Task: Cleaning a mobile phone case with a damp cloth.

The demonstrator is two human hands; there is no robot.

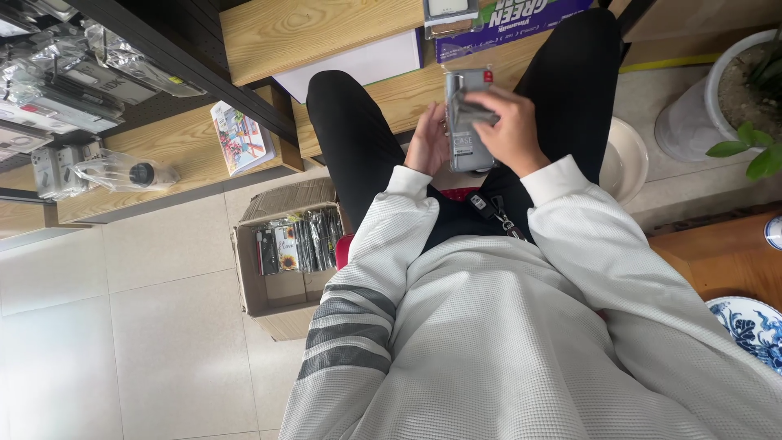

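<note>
1. Here, nearest to me, I see the white waffle-knit sleeves, and a key fob (pixel 479 202) lying on the lap just short of the fingers, free of both hands so it does not get in their way.
2. My left hand (pixel 427 143) cups the left edge of a flat grey packaged item (pixel 466 138); its fingers are curled behind the pack, so I judge them closed on it as a brace that holds it upright over the lap.
3. My right hand (pixel 507 122) lies across the front of that pack, fingers bent and pinching a small grey piece (pixel 472 110) against it; whether that piece is a flap of the pack or a separate thing I cannot tell.
4. The pack sits between the two hands, above the gap between the black-trousered knees, raised toward the camera, seemingly so its face can be read.
5. Left of the fingers and lower, on the tiled floor, an open cardboard box (pixel 281 305) holds similar flat packs stood on edge, within easy reach of the left hand.
6. Beyond the fingers is the wooden bench (pixel 326 33), carrying a purple carton (pixel 505 28); farther left, shelves (pixel 163 155) hold bagged goods, and to the right stands a white planter (pixel 692 114).
</note>
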